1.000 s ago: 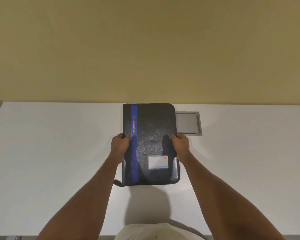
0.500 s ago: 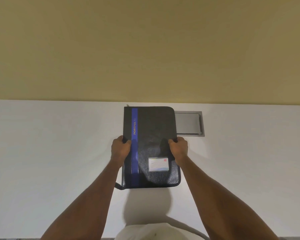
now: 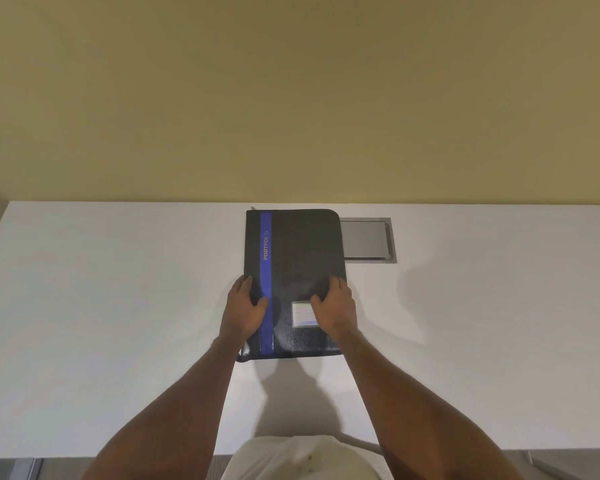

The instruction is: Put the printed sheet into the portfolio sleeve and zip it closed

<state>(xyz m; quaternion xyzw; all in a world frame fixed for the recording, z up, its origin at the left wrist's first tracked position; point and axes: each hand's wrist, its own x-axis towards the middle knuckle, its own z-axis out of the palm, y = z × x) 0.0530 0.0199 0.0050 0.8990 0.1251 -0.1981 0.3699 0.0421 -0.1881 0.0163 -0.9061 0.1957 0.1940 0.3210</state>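
Observation:
A black zipped portfolio (image 3: 302, 244) with a blue stripe and a small card window lies flat on the white table (image 3: 118, 306), closed, its far end close to the wall. My left hand (image 3: 244, 308) grips its left edge with the thumb on the blue stripe. On the right side, my right hand (image 3: 336, 306) lies over the cover with its fingers at the right edge and partly covers the card window. A short dark strap (image 3: 242, 356) sticks out at the near left corner. No printed sheet is in view.
A grey recessed hatch (image 3: 368, 240) is set into the table just right of the portfolio's far end. A yellow wall (image 3: 291, 98) rises directly behind the table. The table's near edge runs just in front of my body.
The portfolio has gone from held up and tilted to lying flat on the table. Both hands have slid a little further onto the cover.

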